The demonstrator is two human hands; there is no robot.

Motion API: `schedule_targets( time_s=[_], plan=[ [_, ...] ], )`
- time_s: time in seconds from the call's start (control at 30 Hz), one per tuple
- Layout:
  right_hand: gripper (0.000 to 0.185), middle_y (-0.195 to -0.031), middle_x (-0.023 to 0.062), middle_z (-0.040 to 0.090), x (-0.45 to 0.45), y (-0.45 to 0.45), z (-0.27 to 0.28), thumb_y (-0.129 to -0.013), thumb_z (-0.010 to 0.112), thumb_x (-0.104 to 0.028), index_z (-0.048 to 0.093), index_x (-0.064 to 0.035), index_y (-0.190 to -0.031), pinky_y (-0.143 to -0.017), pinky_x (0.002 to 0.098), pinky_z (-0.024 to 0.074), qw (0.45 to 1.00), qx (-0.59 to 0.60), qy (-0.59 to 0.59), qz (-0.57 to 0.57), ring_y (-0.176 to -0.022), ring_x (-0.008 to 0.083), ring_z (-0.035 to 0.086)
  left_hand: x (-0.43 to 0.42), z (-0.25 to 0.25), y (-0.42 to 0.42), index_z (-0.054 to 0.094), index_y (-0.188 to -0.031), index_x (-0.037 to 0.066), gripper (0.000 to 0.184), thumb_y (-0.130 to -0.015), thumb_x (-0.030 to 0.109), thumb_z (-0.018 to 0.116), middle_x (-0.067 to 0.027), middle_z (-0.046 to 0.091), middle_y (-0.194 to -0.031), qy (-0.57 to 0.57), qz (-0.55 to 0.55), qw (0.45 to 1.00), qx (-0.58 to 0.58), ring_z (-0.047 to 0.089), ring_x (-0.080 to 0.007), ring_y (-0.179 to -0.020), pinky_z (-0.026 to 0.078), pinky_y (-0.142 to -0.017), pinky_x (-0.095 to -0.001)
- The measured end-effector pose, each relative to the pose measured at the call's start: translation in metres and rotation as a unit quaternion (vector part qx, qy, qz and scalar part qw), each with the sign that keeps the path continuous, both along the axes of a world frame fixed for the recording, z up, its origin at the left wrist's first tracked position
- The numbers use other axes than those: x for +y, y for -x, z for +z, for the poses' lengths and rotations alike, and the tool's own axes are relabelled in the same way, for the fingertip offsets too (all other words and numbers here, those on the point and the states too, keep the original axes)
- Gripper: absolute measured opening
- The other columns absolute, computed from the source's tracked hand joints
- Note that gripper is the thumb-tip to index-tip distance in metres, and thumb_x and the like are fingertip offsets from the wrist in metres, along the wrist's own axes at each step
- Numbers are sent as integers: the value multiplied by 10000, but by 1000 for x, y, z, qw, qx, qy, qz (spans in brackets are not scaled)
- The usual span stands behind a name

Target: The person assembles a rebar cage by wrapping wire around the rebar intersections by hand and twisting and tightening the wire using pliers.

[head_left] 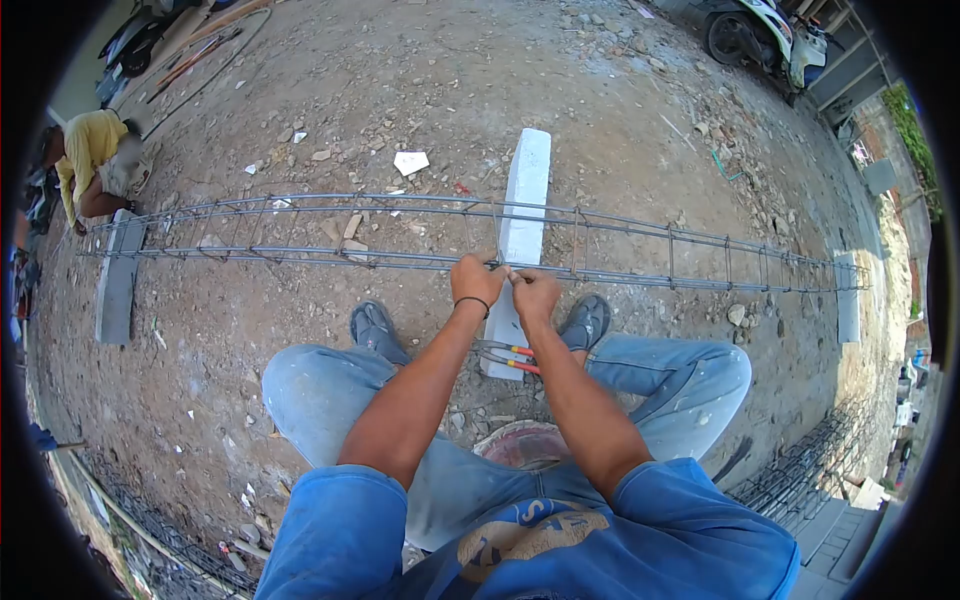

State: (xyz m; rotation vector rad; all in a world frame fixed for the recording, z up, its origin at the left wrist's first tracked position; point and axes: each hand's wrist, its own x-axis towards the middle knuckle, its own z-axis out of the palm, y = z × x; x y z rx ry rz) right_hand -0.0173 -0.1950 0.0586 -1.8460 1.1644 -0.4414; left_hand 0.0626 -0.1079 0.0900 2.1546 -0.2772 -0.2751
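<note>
A long rebar cage [620, 275] of thin steel rods with square stirrups lies crosswise in front of me. A pale block [528, 165] supports it from below near the middle. My left hand [475, 282] is closed at the near rod, above the block. Right beside it, my right hand [535, 292] is pinched at the same rod, fingertips almost meeting the left ones. Whatever sits between the fingers is too small and hidden to make out. Pincers [522, 359] with red and orange handles rest on the block's near end, below my hands.
Another person [92, 160] in a yellow top crouches at the cage's left end, by a grey block [120, 285]. A third block [848, 300] supports the right end. More rebar cages [810, 460] lie at lower right. A motorbike [765, 40] stands at upper right. Rubble litters the ground.
</note>
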Motion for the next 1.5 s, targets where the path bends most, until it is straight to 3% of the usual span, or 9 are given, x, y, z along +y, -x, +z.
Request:
schedule_targets(
  time_s=[0.27, 0.37, 0.6, 0.67, 0.73, 0.83, 0.93, 1.17, 1.5],
  plan=[
    [311, -658, 187, 684, -7, -13, -53, -708, 842, -220, 731, 46, -823, -598, 396, 515, 987, -65, 5, -146, -586, 269, 673, 0, 13, -2, 721, -932, 33, 254, -782, 222, 800, -200, 715, -827, -159, -150, 970, -110, 699, -393, -810, 554, -740, -466],
    [315, -799, 229, 716, -9, -9, -22, -668, 878, -252, 728, -1, -786, -691, 445, 535, 990, 35, 50, -129, -742, 388, 706, -2, -2, -2, 664, -874, 40, 260, -797, 257, 782, -195, 711, -837, -165, -151, 963, -150, 700, -393, -794, 554, -709, -484],
    [293, -712, 204, 682, -3, 14, 22, -711, 855, -244, 697, -4, -768, -634, 447, 521, 992, 47, 98, -58, -654, 371, 676, -5, -24, 0, 607, -915, 59, 300, -814, 304, 749, -187, 710, -851, -181, -150, 950, -205, 698, -397, -757, 557, -655, -503],
    [197, -700, 191, 651, -12, 19, 48, -787, 798, -199, 708, -25, -770, -691, 482, 508, 984, -116, 137, 19, -709, 386, 666, -4, -24, 3, 602, -918, 58, 289, -816, 286, 746, -183, 710, -856, -169, -149, 953, -202, 698, -391, -744, 556, -645, -495],
    [143, -778, 202, 687, -53, -3, 54, -797, 762, -166, 744, -28, -829, -751, 454, 522, 953, -109, 235, 158, -806, 365, 686, -2, -25, 7, 602, -916, 58, 282, -819, 281, 745, -181, 711, -860, -174, -152, 954, -191, 699, -388, -743, 557, -643, -492],
    [189, -886, 184, 730, -109, -39, 39, -781, 755, -171, 775, -55, -929, -788, 424, 531, 904, 14, 211, 370, -875, 333, 702, -3, -22, 6, 603, -911, 61, 269, -823, 273, 742, -179, 710, -861, -171, -150, 953, -202, 701, -383, -739, 557, -638, -487],
    [204, -909, 124, 762, -124, -66, 46, -795, 731, -141, 782, -66, -977, -771, 380, 535, 771, 113, 83, 621, -849, 261, 719, -3, -22, 4, 605, -903, 62, 262, -825, 271, 743, -181, 709, -856, -165, -142, 952, -217, 701, -381, -734, 556, -634, -486],
    [194, -849, 145, 740, -116, -72, 26, -794, 723, -138, 750, -20, -945, -735, 371, 521, 778, 61, 13, 625, -812, 233, 699, -2, -16, 7, 608, -880, 57, 242, -831, 256, 738, -185, 705, -842, -153, -142, 956, -208, 699, -390, -732, 554, -627, -491],
    [110, -729, 302, 654, -50, -50, 59, -658, 654, -61, 679, 46, -662, -677, 532, 545, 843, 140, 247, 457, -747, 460, 679, -3, -20, 8, 628, -882, 45, 180, -822, 189, 716, -206, 702, -858, -118, -127, 967, -186, 692, -411, -755, 553, -663, -508]
  ],
)
